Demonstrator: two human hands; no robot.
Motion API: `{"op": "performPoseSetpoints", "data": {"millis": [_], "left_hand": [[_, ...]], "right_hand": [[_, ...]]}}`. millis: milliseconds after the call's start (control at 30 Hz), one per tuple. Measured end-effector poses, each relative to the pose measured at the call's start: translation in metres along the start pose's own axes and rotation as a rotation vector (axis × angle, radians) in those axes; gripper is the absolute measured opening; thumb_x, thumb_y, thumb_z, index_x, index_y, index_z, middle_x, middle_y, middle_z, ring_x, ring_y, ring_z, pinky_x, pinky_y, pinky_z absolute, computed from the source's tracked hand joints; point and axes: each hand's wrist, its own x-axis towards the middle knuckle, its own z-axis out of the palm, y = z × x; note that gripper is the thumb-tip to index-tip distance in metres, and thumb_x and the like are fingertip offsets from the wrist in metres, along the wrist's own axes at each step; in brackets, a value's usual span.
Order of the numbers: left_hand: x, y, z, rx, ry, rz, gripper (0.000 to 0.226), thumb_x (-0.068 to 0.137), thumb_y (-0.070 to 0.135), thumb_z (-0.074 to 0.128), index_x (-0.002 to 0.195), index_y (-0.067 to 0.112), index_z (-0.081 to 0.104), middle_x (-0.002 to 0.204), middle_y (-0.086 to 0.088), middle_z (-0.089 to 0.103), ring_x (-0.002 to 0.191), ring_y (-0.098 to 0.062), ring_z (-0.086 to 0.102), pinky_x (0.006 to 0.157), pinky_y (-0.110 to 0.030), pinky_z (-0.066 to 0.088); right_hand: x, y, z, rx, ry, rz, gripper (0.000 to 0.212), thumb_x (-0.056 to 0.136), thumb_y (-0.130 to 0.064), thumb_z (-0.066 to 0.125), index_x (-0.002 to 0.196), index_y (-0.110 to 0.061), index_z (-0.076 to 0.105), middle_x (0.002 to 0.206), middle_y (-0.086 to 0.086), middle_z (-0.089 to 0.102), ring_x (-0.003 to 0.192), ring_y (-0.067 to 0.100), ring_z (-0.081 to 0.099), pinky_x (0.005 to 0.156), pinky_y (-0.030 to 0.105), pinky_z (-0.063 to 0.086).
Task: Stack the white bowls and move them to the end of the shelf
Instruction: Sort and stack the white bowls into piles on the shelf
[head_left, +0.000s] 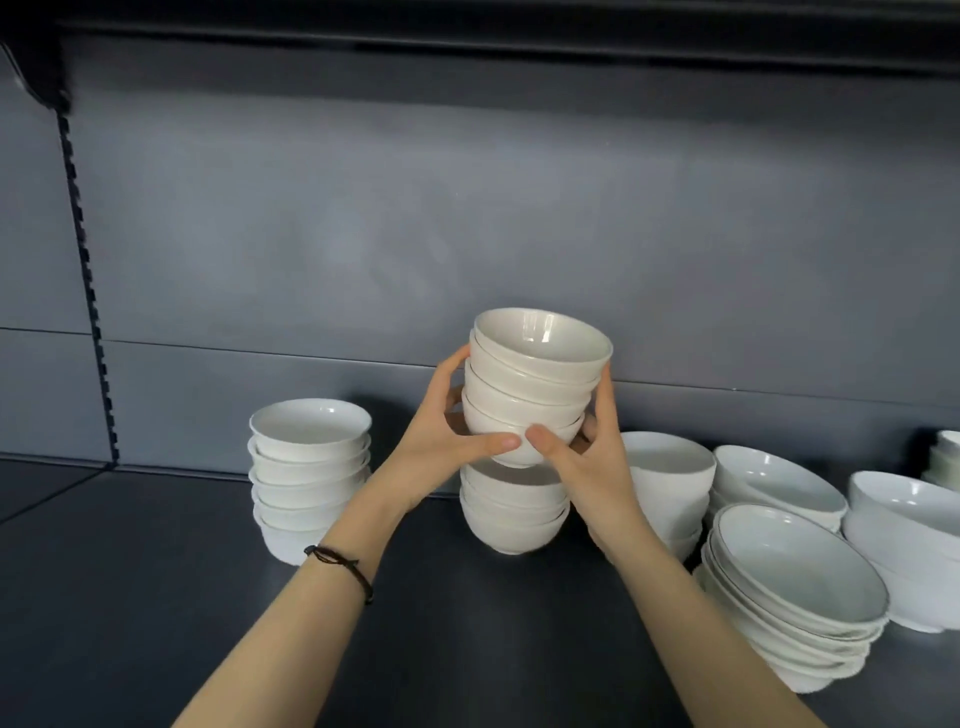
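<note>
Both hands, left (447, 441) and right (582, 457), grip a raised bowl stack (530, 384), thumbs nearly meeting in front.

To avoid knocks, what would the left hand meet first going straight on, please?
The left hand grips the held bowl stack; beyond it, probably the grey back panel, depth unclear.

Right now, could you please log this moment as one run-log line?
left hand: grips held bowl stack | right hand: grips same | below: lower bowl stack on shelf
</note>
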Motion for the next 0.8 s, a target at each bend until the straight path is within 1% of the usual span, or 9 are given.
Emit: {"op": "performPoseSetpoints", "data": {"millis": [67, 167, 267, 333, 433, 533, 600, 700, 800], "left_hand": [[0.002, -0.015, 0.001, -0.035, -0.003, -0.017, 0.098, 0.057, 0.026, 0.089, 0.135, 0.053, 0.036, 0.140, 0.001, 0.053, 0.127, -0.016, 0.054, 0.092, -0.029, 0.055], [0.002, -0.029, 0.002, -0.040, -0.013, -0.035, 0.096, 0.062, 0.017, 0.089, 0.132, 0.052, 0.033, 0.140, 0.000, 0.053, 0.126, -0.013, 0.055, 0.088, -0.023, 0.054], [-0.001, -0.034, 0.003, -0.036, 0.005, -0.052, 0.095, 0.072, 0.002, 0.083, 0.138, 0.044, 0.029, 0.133, 0.005, 0.056, 0.116, 0.001, 0.058, 0.081, -0.017, 0.054], [-0.004, -0.036, 0.005, -0.027, 0.015, -0.067, 0.094, 0.074, 0.000, 0.080, 0.143, 0.037, 0.027, 0.131, 0.011, 0.055, 0.110, 0.010, 0.058, 0.079, -0.015, 0.054], [-0.007, -0.042, 0.007, -0.008, 0.016, -0.081, 0.095, 0.074, 0.002, 0.080, 0.146, 0.033, 0.026, 0.133, 0.014, 0.052, 0.115, 0.006, 0.055, 0.079, -0.012, 0.052], [-0.007, -0.049, 0.008, 0.002, 0.003, -0.099, 0.099, 0.070, 0.011, 0.086, 0.145, 0.035, 0.027, 0.139, 0.009, 0.050, 0.126, -0.006, 0.051, 0.085, -0.014, 0.053], [-0.006, -0.053, 0.008, 0.003, -0.015, -0.107, 0.098, 0.069, 0.015, 0.087, 0.143, 0.040, 0.029, 0.143, 0.005, 0.050, 0.129, -0.011, 0.050, 0.089, -0.017, 0.053], [-0.005, -0.054, 0.008, -0.015, -0.038, -0.115, 0.092, 0.071, 0.011, 0.085, 0.135, 0.049, 0.031, 0.142, 0.001, 0.051, 0.129, -0.014, 0.051, 0.094, -0.024, 0.054], [-0.008, -0.054, 0.009, -0.006, -0.043, -0.102, 0.093, 0.072, 0.014, 0.085, 0.140, 0.044, 0.030, 0.145, 0.007, 0.047, 0.131, -0.010, 0.048, 0.102, -0.029, 0.050]], "right_hand": [[0.000, 0.010, -0.001, -0.005, -0.004, 0.006, 0.109, 0.068, -0.034, 0.080, 0.154, -0.040, 0.014, 0.150, -0.010, 0.045, 0.133, 0.008, 0.050, 0.108, 0.041, 0.046], [0.002, 0.020, -0.003, -0.027, -0.043, 0.016, 0.110, 0.067, -0.037, 0.080, 0.155, -0.041, 0.013, 0.151, -0.016, 0.043, 0.132, 0.002, 0.048, 0.109, 0.037, 0.045], [-0.001, 0.027, -0.005, -0.060, -0.032, 0.017, 0.108, 0.068, -0.042, 0.080, 0.153, -0.045, 0.014, 0.148, -0.021, 0.044, 0.132, 0.000, 0.048, 0.109, 0.039, 0.045], [-0.004, 0.030, -0.005, -0.077, -0.025, 0.028, 0.107, 0.068, -0.045, 0.079, 0.153, -0.044, 0.014, 0.148, -0.022, 0.044, 0.133, 0.000, 0.047, 0.109, 0.040, 0.045], [-0.010, 0.034, -0.005, -0.065, -0.025, 0.043, 0.107, 0.069, -0.043, 0.079, 0.154, -0.043, 0.013, 0.149, -0.023, 0.042, 0.134, -0.001, 0.044, 0.111, 0.040, 0.043], [-0.015, 0.041, -0.006, -0.049, -0.028, 0.074, 0.105, 0.073, -0.036, 0.079, 0.155, -0.040, 0.012, 0.151, -0.019, 0.041, 0.136, 0.002, 0.044, 0.111, 0.039, 0.043], [-0.017, 0.045, -0.007, -0.040, -0.023, 0.093, 0.102, 0.080, -0.027, 0.079, 0.155, -0.040, 0.012, 0.152, -0.018, 0.039, 0.136, 0.002, 0.044, 0.112, 0.040, 0.042], [-0.017, 0.049, -0.008, -0.041, -0.024, 0.096, 0.099, 0.083, -0.020, 0.077, 0.155, -0.040, 0.011, 0.153, -0.017, 0.039, 0.137, 0.003, 0.042, 0.113, 0.042, 0.041], [-0.019, 0.047, -0.008, -0.047, -0.042, 0.088, 0.099, 0.083, -0.021, 0.077, 0.155, -0.038, 0.011, 0.153, -0.017, 0.038, 0.139, 0.003, 0.040, 0.114, 0.042, 0.039]]}}
